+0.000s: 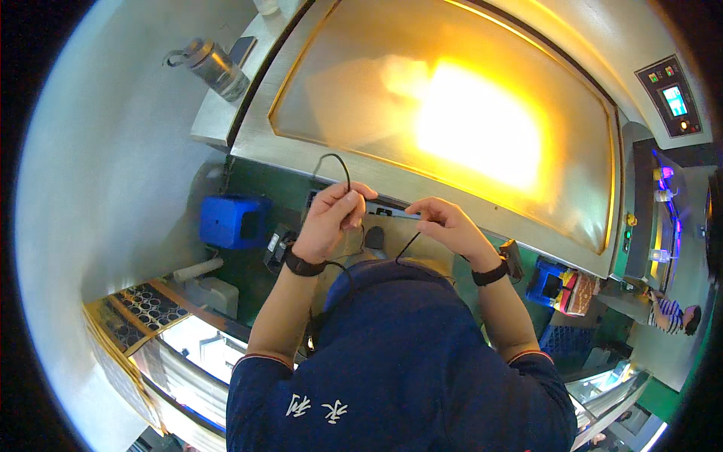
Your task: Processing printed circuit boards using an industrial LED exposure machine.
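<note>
My left hand (335, 215) is closed in a pinch on a thin black cable (344, 163), which arches up above the fingers in a small loop. To its right, my right hand (450, 226) has thumb and forefinger bent together around the same dark cable, as it appears. A thin black length of cable (407, 247) hangs below the right fingers toward my shirt. Both hands are held in front of my body, near the front edge of a metal worktop. Each wrist wears a black band with a small black device. What lies between the fingertips is partly hidden.
The metal worktop (339, 98) has a yellow-edged panel with a bright glare. A clear bottle (217, 68) stands at the far left corner. Blue stools (235, 221) are below. At right are a control panel (670, 94) and, farther off, a person in stripes (666, 313).
</note>
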A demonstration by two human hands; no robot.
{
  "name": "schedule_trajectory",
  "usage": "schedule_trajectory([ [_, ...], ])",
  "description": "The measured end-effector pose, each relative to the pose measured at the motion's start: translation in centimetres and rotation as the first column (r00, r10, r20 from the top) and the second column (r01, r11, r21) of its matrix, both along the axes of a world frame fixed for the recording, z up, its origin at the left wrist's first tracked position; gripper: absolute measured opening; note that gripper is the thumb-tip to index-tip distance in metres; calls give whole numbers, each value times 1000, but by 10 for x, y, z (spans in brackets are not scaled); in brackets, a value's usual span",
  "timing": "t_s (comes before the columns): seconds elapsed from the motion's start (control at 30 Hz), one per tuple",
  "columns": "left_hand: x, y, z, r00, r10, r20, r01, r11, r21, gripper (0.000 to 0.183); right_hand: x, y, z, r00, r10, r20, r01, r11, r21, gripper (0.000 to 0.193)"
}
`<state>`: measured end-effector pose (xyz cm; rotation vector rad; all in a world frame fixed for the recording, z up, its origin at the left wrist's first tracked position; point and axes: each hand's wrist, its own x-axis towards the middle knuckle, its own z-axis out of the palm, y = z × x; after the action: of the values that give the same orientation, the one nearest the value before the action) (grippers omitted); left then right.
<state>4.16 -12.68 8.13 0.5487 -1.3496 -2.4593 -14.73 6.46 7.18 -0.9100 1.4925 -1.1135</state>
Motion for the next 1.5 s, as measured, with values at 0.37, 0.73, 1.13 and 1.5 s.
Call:
schedule_trajectory([
  [0.37, 27, -43, -20, 961, 253, 110, -191, 899, -394, 34, -74, 172, 6, 841, -393, -372, 477, 863, 165, 31],
  [0.73, -36, -3, -21, 901, 349, 257, -79, 716, -694, 45, -122, 501, -34, 289, -255, -923, 905, 388, 176, 36],
  [1.13, -75, 159, -43, 824, 232, 517, 213, 718, -662, 44, -318, 677, -55, 135, -16, -991, 881, 459, 112, 66],
  [1.5, -52, 246, -52, 832, 342, 436, 38, 749, -661, 39, -461, 714, -94, 330, -58, -942, 841, 470, 266, 96],
])
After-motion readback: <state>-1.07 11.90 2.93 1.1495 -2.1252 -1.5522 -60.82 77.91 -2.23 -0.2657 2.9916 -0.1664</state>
